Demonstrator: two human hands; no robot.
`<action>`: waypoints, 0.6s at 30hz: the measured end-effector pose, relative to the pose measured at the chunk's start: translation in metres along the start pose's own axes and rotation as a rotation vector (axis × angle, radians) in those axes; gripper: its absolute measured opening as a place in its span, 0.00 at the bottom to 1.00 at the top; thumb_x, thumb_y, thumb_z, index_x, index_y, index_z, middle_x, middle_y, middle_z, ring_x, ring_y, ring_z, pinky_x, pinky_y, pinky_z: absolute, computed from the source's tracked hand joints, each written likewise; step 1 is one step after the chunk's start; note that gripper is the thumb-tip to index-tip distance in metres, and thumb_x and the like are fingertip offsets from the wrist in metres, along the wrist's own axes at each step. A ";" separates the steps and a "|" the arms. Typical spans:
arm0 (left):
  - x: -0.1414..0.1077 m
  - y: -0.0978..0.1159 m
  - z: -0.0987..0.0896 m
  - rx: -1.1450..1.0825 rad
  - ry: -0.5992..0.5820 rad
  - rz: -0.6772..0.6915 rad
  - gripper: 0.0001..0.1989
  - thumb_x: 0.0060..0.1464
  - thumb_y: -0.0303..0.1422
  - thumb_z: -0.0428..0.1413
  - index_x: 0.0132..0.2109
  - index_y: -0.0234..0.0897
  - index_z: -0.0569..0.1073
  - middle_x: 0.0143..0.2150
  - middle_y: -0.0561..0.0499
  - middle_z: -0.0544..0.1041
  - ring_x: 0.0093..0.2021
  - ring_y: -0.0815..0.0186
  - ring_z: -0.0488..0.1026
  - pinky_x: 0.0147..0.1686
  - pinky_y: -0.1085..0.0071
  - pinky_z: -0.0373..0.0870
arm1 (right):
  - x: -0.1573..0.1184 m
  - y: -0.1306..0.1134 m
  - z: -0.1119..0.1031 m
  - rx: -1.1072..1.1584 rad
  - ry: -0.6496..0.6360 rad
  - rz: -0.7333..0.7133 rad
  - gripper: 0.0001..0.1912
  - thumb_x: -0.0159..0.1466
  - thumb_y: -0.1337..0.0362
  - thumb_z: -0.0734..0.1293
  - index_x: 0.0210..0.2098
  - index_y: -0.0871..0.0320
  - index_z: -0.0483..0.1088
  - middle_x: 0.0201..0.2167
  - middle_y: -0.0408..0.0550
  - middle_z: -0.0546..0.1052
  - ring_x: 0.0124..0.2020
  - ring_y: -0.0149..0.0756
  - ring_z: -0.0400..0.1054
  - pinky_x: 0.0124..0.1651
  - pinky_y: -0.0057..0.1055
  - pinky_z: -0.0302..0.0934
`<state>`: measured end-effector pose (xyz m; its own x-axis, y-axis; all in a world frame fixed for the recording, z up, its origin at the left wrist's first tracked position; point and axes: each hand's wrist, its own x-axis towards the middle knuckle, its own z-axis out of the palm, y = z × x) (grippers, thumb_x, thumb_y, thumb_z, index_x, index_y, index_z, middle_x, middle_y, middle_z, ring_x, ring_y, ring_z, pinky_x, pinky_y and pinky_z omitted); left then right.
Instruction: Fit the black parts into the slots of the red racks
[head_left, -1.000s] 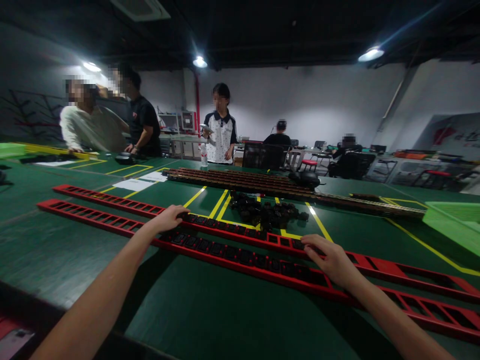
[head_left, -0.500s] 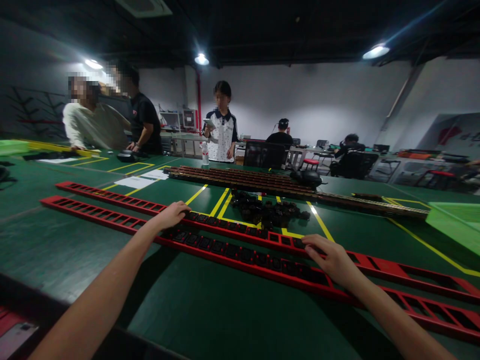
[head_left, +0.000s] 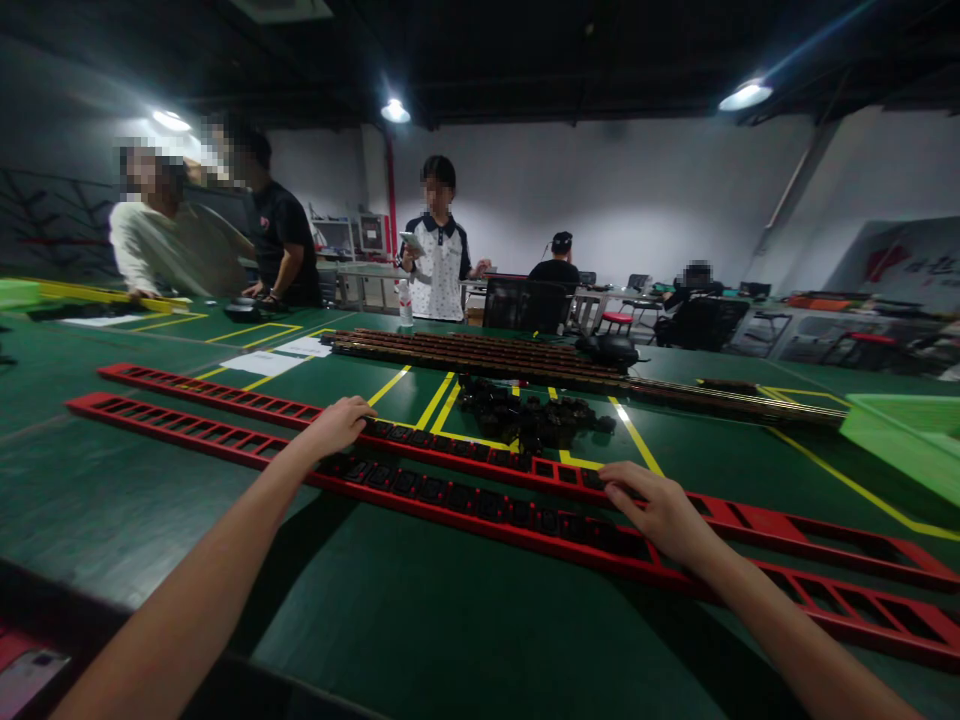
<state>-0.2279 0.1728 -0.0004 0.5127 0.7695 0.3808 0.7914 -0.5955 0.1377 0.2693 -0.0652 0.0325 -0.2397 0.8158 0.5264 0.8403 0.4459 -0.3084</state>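
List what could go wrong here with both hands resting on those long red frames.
The left hand and right hand press on the red frames, which might slide on the green table. A nudge could unseat the black inserts. Reaching over could scatter the loose black pile.

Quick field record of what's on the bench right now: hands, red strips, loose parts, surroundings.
left hand: lies flat on the far red strip, holding nothing
right hand: fingers spread over both red strips, near red strip under the palm
strip slots: black inserts fill the middle stretch; outer slots look empty
loose parts: pile of black parts beyond the strips
table: green, yellow lines
behind: dark rail stack; green bin at right
people: several standing or seated beyond the table
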 end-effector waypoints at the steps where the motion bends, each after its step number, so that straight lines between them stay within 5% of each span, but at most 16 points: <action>1: 0.000 0.000 0.000 0.001 -0.004 -0.008 0.19 0.55 0.30 0.45 0.46 0.37 0.78 0.47 0.43 0.76 0.49 0.57 0.72 0.56 0.60 0.67 | 0.000 0.000 0.000 -0.002 0.002 0.000 0.11 0.66 0.61 0.61 0.41 0.54 0.74 0.41 0.50 0.80 0.42 0.41 0.75 0.46 0.40 0.72; 18: -0.001 0.001 -0.001 0.032 -0.053 -0.019 0.19 0.57 0.31 0.45 0.48 0.37 0.78 0.47 0.44 0.75 0.49 0.58 0.71 0.55 0.62 0.66 | 0.000 0.002 0.000 -0.024 -0.016 0.011 0.11 0.67 0.60 0.61 0.41 0.54 0.74 0.42 0.50 0.80 0.43 0.41 0.75 0.46 0.40 0.71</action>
<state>-0.2277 0.1715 0.0002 0.5142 0.7921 0.3289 0.8109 -0.5739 0.1145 0.2706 -0.0647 0.0319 -0.2382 0.8263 0.5105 0.8540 0.4284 -0.2950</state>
